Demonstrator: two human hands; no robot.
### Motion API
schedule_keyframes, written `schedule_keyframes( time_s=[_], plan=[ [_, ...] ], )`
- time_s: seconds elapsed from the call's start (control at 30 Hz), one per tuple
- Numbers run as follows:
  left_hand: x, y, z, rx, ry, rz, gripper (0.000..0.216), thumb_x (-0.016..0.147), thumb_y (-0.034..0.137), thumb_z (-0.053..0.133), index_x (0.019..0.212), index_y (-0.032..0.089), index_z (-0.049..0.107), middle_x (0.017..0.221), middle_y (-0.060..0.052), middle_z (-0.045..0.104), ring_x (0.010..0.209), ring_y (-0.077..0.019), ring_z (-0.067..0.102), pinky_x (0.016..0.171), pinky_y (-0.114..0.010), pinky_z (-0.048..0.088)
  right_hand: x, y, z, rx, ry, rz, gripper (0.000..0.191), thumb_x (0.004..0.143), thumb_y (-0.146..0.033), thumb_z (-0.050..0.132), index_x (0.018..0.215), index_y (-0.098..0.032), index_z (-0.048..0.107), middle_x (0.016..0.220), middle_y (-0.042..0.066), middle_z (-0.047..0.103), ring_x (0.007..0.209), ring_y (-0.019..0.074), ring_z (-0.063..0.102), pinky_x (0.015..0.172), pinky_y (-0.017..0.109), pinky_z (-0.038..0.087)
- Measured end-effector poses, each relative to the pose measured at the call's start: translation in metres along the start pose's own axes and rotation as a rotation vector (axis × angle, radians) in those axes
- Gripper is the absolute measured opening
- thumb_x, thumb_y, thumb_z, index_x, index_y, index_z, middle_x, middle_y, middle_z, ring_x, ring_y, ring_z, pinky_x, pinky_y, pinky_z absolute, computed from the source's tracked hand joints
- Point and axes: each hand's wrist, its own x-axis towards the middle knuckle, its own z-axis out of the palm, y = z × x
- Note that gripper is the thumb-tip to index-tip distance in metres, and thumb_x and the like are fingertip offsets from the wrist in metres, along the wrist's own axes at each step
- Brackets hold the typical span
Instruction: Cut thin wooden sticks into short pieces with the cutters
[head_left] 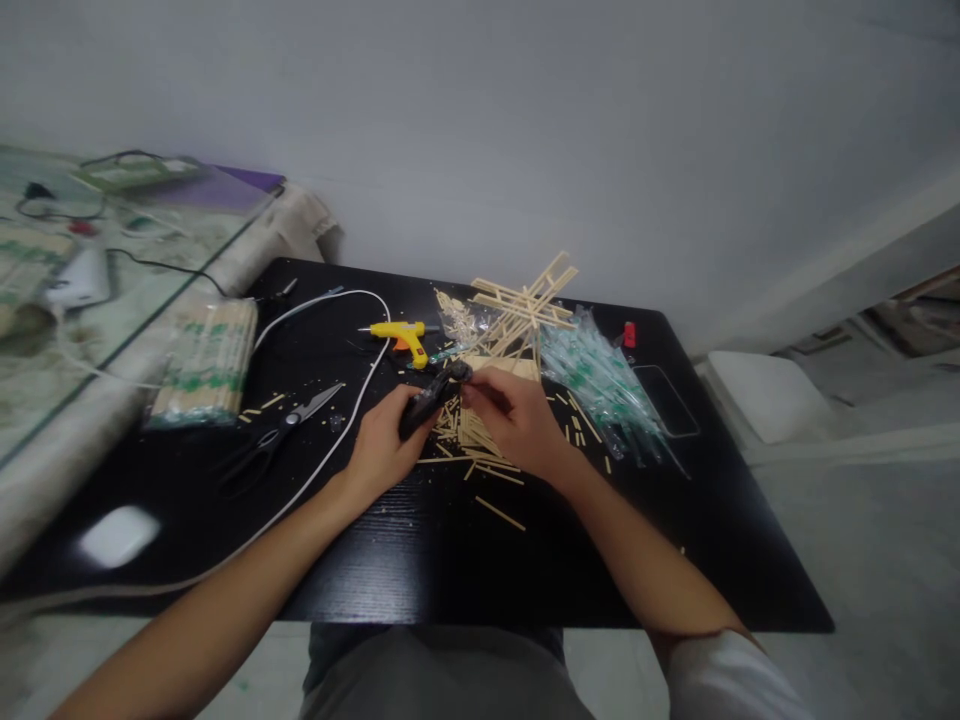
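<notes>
My left hand (386, 435) is closed round a black hand tool (426, 402), whose exact kind I cannot make out. Its dark head points up and to the right, over a pile of thin wooden sticks (469, 430). With fingers pinched together, my right hand (521, 415) meets the tool's head; whatever lies between those fingertips is hidden. Just behind the hands stands a lattice frame (525, 300) of joined wooden sticks. A yellow glue gun (401, 332) lies on its side beyond my left hand.
Black-handled scissors (289, 425) and a pack of sticks (206, 360) lie left on the black table (420, 570). A white cable (352, 415) curves across it. Plastic wrappers (600, 380) and a small red object (629, 334) are at right. A white stool (765, 395) stands beyond.
</notes>
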Motion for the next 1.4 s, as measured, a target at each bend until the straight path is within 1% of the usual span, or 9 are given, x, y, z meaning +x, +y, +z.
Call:
schedule_keyframes(
  time_s=[0.2, 0.43, 0.67, 0.93, 1.17, 1.3, 1.4],
  plan=[
    [0.0003, -0.0013, 0.0005, 0.016, -0.015, -0.017, 0.016, 0.094, 0.035, 0.056, 0.095, 0.020, 0.058, 0.084, 0.000, 0.064, 0.070, -0.0143, 0.056, 0.067, -0.026, 0.042, 0.0001, -0.0016, -0.0008, 0.005, -0.020, 0.005, 0.018, 0.098, -0.025, 0.057, 0.086, -0.016, 0.067, 0.078, 0.002, 0.066, 0.066, 0.0125, 0.055, 0.063, 0.025, 0.041],
    [0.0000, -0.0016, 0.0003, 0.005, -0.024, -0.028, 0.017, 0.094, 0.036, 0.056, 0.095, 0.020, 0.058, 0.081, 0.001, 0.062, 0.070, -0.0147, 0.056, 0.067, -0.027, 0.042, 0.0008, -0.0015, -0.0008, 0.034, -0.025, 0.018, 0.019, 0.098, -0.024, 0.056, 0.083, -0.017, 0.065, 0.076, 0.001, 0.064, 0.066, 0.0129, 0.054, 0.064, 0.026, 0.041],
    [0.0000, -0.0017, 0.0001, 0.005, -0.027, -0.036, 0.016, 0.094, 0.035, 0.056, 0.095, 0.020, 0.059, 0.084, -0.001, 0.064, 0.072, -0.0155, 0.057, 0.069, -0.028, 0.043, 0.0010, 0.0005, -0.0002, 0.106, -0.057, 0.068, 0.021, 0.098, -0.026, 0.057, 0.080, -0.017, 0.063, 0.073, 0.000, 0.061, 0.065, 0.0123, 0.054, 0.063, 0.025, 0.040],
    [0.0001, -0.0011, 0.0002, -0.002, -0.036, -0.027, 0.018, 0.094, 0.036, 0.055, 0.097, 0.019, 0.060, 0.085, -0.001, 0.065, 0.073, -0.0161, 0.058, 0.071, -0.028, 0.045, 0.0024, 0.0006, -0.0012, 0.128, -0.099, 0.117, 0.024, 0.098, -0.030, 0.057, 0.078, -0.018, 0.064, 0.068, 0.000, 0.060, 0.064, 0.0133, 0.054, 0.058, 0.025, 0.039],
    [0.0005, -0.0016, 0.0006, 0.008, -0.036, -0.023, 0.018, 0.093, 0.035, 0.055, 0.098, 0.019, 0.060, 0.087, -0.002, 0.066, 0.076, -0.0168, 0.060, 0.072, -0.028, 0.045, 0.0032, 0.0016, -0.0026, 0.124, -0.118, 0.114, 0.028, 0.098, -0.033, 0.058, 0.076, -0.017, 0.065, 0.065, -0.002, 0.058, 0.061, 0.0118, 0.051, 0.058, 0.025, 0.038],
    [0.0006, -0.0020, 0.0002, 0.006, -0.035, -0.014, 0.017, 0.093, 0.034, 0.055, 0.099, 0.018, 0.060, 0.086, -0.002, 0.066, 0.074, -0.0161, 0.059, 0.070, -0.027, 0.044, 0.0033, 0.0010, -0.0031, 0.144, -0.132, 0.129, 0.029, 0.098, -0.032, 0.058, 0.074, -0.017, 0.064, 0.065, -0.003, 0.057, 0.059, 0.0108, 0.049, 0.058, 0.024, 0.037],
    [0.0007, -0.0037, 0.0004, 0.007, -0.047, -0.026, 0.015, 0.093, 0.034, 0.055, 0.095, 0.019, 0.059, 0.081, 0.000, 0.063, 0.069, -0.0144, 0.056, 0.066, -0.026, 0.042, 0.0035, 0.0008, -0.0033, 0.144, -0.138, 0.138, 0.030, 0.098, -0.031, 0.058, 0.073, -0.016, 0.064, 0.064, -0.003, 0.057, 0.056, 0.0100, 0.046, 0.056, 0.024, 0.036]
  ],
)
